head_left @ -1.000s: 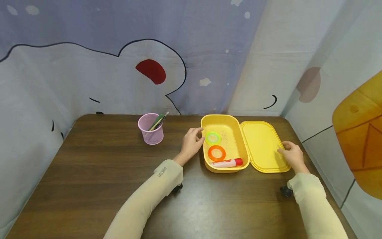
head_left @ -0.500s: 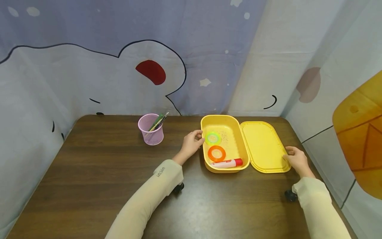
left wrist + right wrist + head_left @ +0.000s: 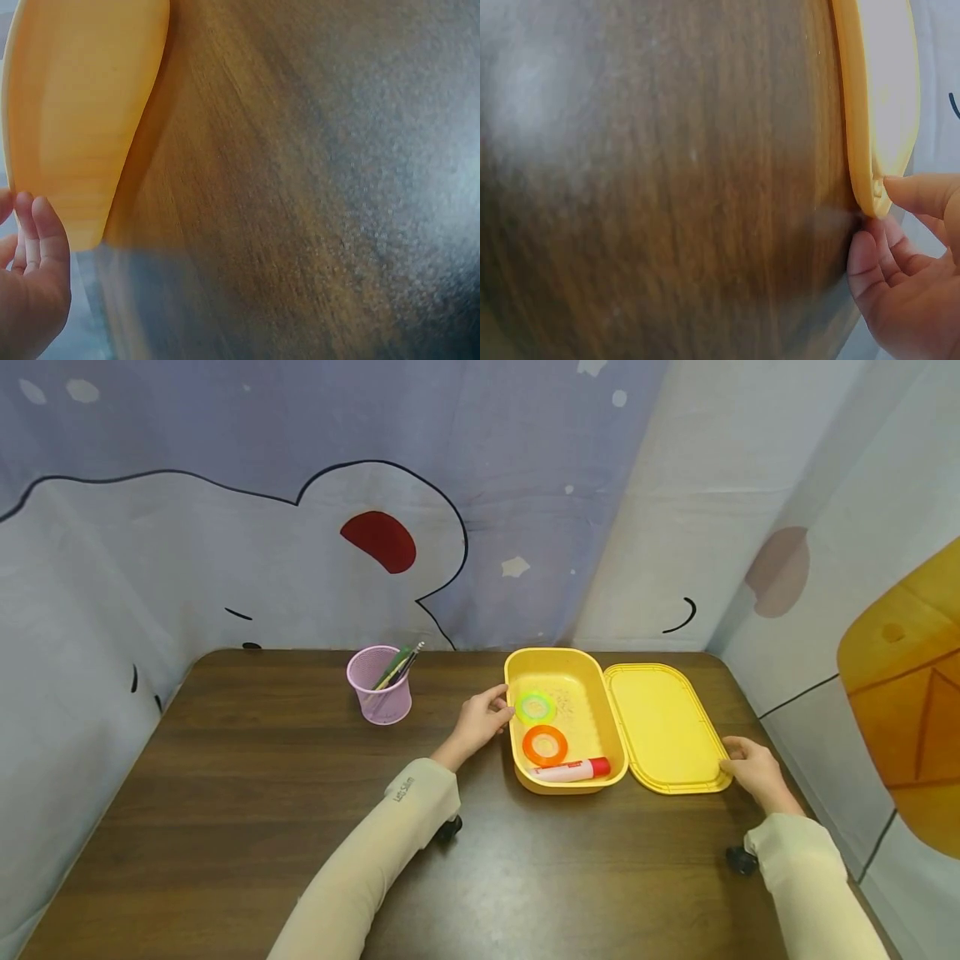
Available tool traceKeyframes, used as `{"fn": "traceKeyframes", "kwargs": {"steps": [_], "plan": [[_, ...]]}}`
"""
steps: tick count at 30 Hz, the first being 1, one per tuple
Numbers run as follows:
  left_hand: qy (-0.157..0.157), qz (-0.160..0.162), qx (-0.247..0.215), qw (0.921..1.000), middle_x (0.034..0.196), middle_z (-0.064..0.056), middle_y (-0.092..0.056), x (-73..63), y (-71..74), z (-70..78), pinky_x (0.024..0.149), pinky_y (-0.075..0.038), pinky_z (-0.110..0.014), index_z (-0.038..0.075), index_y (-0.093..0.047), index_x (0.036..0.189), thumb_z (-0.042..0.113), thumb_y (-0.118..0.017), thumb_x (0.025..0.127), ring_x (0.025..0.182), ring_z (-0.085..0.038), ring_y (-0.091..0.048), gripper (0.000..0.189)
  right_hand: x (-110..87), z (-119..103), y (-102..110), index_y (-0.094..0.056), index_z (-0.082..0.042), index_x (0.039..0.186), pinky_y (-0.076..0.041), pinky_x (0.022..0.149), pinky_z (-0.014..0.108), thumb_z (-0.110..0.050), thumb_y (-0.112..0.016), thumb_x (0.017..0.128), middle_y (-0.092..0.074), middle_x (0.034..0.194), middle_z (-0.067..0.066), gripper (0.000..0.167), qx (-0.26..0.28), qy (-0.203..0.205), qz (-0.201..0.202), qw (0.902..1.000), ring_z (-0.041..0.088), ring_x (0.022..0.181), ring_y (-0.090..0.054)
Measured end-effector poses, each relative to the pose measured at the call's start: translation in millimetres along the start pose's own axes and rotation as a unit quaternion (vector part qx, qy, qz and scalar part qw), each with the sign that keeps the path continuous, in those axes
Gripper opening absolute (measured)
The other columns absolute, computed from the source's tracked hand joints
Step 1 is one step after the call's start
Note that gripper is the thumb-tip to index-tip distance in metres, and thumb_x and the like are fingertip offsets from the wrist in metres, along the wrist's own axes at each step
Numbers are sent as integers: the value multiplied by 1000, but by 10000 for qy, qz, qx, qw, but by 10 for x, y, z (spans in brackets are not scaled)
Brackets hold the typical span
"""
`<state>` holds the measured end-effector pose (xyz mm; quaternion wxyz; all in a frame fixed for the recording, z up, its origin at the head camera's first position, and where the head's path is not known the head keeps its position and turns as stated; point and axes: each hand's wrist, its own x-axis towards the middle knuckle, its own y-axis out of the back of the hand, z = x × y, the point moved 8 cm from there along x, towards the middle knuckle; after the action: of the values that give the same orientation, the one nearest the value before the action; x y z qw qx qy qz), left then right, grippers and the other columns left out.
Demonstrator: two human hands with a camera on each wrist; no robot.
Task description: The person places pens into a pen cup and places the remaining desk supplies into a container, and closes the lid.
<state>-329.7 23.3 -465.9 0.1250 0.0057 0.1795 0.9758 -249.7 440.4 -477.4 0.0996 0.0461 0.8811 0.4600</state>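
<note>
An uncovered yellow plastic box stands toward the back right of the table. Inside lie a green ring, an orange ring and a white tube with a red cap. My left hand holds the left rim of the box, its fingertips against the outer wall in the left wrist view. Flat beside the box, on its right, is the yellow lid. At the lid's near right corner, my right hand pinches the edge, thumb on top and fingers underneath.
A pink mesh pen cup with several pens stands left of the box. Patterned curtains hang behind the brown wooden table and along its right side.
My right hand has drawn back to the right and nearer, from over the lid to its corner edge. The left hand stays at the box rim, its fingers shifting slightly.
</note>
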Motion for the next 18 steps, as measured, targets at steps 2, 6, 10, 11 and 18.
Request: {"fn": "traceKeyframes", "kwargs": {"steps": [2,6,10,11,18], "plan": [[1,-7,-86,10000,87,-11,-59,6,-3,-10,60,-53,-29,6,-44,130,11,-58,84,63,-21,-59,48,-6,17,-10,-39,13,121,-42,53,25,-4,-53,79,-51,99,36,47,56,-31,-102,9999,21,66,-52],[-129,-12,-230,9997,82,-7,-58,9,-3,-17,57,-52,-26,7,-45,129,13,-59,84,58,-16,-56,48,-21,37,-29,-37,13,122,-43,51,26,-3,-52,79,-52,97,35,48,164,-128,-275,9994,15,61,-50],[-115,-24,-274,9996,82,-6,-58,2,2,-17,57,-52,-26,8,-44,130,14,-59,84,58,-16,-56,49,-25,41,-34,-37,13,124,-44,51,27,-3,-52,80,-53,96,34,49,178,-171,-326,9992,15,61,-51],[-99,-18,-272,9996,82,-7,-58,0,2,-16,58,-52,-27,8,-44,130,13,-59,84,59,-17,-57,49,-28,42,-36,-37,12,124,-45,51,27,-3,-51,80,-54,96,34,49,183,-182,-318,9992,14,61,-51],[111,-12,-154,9998,86,-9,-57,-4,-15,-23,65,-53,-38,7,-42,131,11,-57,85,67,-28,-59,49,-36,47,-25,-40,13,121,-46,50,26,-1,-52,77,-60,84,26,48,283,-170,-148,9993,11,57,-51]]}}
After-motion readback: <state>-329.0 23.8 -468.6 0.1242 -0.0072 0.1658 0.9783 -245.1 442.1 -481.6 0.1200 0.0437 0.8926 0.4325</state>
